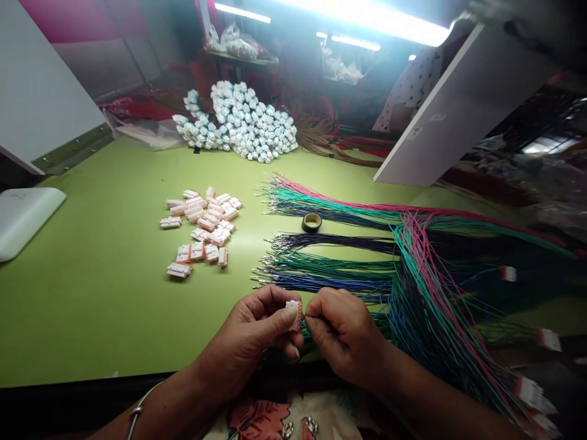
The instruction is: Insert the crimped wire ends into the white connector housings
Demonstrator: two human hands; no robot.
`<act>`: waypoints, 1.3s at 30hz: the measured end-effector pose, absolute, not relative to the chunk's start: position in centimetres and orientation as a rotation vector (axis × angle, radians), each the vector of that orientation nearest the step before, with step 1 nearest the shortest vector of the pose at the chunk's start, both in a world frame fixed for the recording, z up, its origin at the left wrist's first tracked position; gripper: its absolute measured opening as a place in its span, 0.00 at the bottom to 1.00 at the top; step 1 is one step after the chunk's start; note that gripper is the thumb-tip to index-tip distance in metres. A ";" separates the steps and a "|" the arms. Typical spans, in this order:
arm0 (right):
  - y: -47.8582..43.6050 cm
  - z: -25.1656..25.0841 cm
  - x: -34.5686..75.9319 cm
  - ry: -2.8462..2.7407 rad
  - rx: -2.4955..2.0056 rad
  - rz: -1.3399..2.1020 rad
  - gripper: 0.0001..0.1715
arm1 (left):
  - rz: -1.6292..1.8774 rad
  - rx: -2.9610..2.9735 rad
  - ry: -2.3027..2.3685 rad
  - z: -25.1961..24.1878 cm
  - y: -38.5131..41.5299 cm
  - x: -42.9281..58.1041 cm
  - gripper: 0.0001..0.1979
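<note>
On my feed, the left hand (257,330) pinches a small white-and-orange connector (294,315) between thumb and fingers, above the green table (92,311). The right hand (343,333) is just beside it, thumb and forefinger pressed together on the wires (413,269) at the connector's edge, though I can't make out the exact grip. The wires fan out rightward, bare tips mostly pointing left, around a roll of tape (311,222). Loose connectors (202,226) lie to the left, and a white heap of parts (236,119) sits farther back.
</note>
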State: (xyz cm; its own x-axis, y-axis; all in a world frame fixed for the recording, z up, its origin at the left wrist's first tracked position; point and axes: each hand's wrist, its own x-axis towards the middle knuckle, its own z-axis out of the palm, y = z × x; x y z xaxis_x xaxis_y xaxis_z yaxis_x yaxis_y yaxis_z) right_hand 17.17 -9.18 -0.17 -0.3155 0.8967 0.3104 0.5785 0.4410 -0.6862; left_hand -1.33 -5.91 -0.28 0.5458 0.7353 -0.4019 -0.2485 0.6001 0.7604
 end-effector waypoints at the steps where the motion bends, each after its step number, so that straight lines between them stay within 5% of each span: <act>1: -9.1 0.0 17.2 -2.003 -1.242 0.631 0.08 | 0.655 0.702 0.785 -0.2 -5.9 -1.3 0.08; 14: -6.2 3.5 19.0 -1.942 -1.309 0.859 0.08 | 0.734 0.825 0.771 2.5 -4.1 -0.9 0.09; 21: 0.6 3.0 22.4 -2.345 -1.718 0.052 0.06 | 0.764 0.714 0.793 1.1 -2.4 -0.7 0.10; 39: 2.6 1.8 23.5 -2.427 -1.460 -0.039 0.08 | 0.684 0.564 0.825 0.8 -2.4 -1.1 0.11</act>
